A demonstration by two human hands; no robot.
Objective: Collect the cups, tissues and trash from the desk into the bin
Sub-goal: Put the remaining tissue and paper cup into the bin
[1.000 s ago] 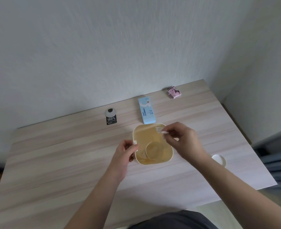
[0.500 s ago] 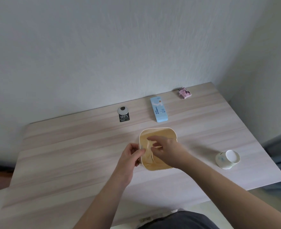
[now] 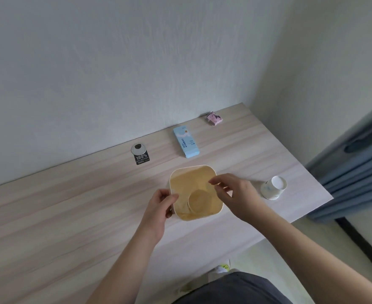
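A cream-yellow bin (image 3: 191, 168) stands on the wooden desk (image 3: 71, 211) in front of me. My left hand (image 3: 162, 205) grips its left rim. My right hand (image 3: 233, 194) hovers over the bin's right rim, fingers apart and holding nothing. Inside the bin lies a round cup (image 3: 199, 201), tinted the same yellow. A white paper cup (image 3: 273, 187) lies on its side on the desk right of my right hand. A light blue carton (image 3: 186, 141) and a small pink packet (image 3: 213, 118) lie near the wall.
A black label with a grey round disc (image 3: 141, 154) sits at the back of the desk by the wall. The desk's right edge is close to the paper cup, with a blue curtain (image 3: 356, 172) beyond it.
My right hand held a small white piece over the bin, dipped into the bin, and has now come back up to the right rim with nothing in it. The left hand stayed on the rim.
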